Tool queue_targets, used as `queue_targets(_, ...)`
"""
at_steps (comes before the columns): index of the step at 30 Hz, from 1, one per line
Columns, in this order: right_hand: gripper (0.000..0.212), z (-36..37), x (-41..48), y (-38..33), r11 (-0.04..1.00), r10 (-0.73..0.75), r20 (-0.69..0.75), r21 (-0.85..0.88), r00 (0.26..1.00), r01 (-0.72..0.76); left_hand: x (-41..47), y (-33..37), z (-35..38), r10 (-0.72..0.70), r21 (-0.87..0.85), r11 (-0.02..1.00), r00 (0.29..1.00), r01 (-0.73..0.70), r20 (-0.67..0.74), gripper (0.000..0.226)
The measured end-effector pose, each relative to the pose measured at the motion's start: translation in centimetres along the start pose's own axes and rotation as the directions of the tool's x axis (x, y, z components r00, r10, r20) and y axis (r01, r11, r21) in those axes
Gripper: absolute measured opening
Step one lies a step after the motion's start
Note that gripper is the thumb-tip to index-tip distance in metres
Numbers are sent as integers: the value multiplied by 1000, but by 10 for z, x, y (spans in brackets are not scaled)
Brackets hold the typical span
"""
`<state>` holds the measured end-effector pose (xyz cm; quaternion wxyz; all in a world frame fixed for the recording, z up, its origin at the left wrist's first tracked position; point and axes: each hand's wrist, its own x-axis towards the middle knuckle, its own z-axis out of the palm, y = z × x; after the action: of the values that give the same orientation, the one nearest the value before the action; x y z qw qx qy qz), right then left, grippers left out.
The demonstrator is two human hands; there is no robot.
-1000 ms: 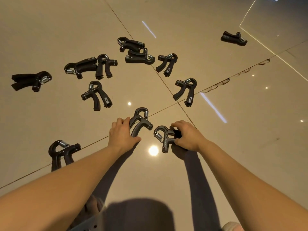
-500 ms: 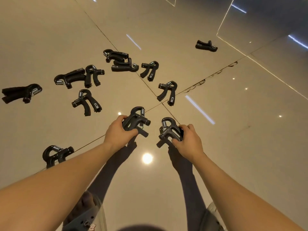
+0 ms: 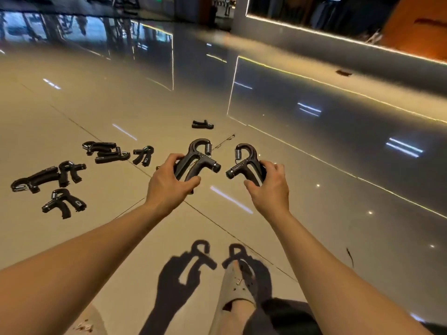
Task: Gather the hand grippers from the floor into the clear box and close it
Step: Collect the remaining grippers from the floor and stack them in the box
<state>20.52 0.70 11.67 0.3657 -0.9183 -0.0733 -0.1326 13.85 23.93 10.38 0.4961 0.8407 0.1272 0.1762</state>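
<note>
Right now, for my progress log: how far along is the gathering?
Nothing looks boxed; no clear box in view. In hand: left hand holds one gripper, right hand holds a second gripper. Left: at least seven floor grippers, then closing.

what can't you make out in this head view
Head view: clear box lies outside the frame.
Head view: far black hand gripper is too small for detail.
Head view: left hand and right hand partly cover the handles of the left-held black spring hand gripper and the right-held one.
</note>
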Motion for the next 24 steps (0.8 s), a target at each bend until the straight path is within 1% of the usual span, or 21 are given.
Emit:
queue_targets(4,59,-96,-33,-6,1000,-2,-135,14,991,4,-44,83,9,138,7,990,990,-138,15,63)
queue_targets(7,56,-160,-65,-10,1000,18,-209,-12,978,-21,-82,132,17,227,0,974,973,-227,37,66)
queue_targets(10,57,-218,-103,-11,997,39,-247,-49,968,-53,-121,169,24,297,-18,955,952,-296,77,67)
queue_targets(15,60,-290,-154,-3,988,65,-291,-116,955,-103,-179,219,39,401,-73,916,905,-395,142,67)
queue_targets(19,60,-339,-185,16,976,95,-329,-153,940,-153,-209,248,65,447,-131,894,870,-428,208,67)
queue_targets(24,61,-387,-225,60,948,188,-330,-185,925,-258,-240,266,114,443,-208,895,837,-394,321,64)
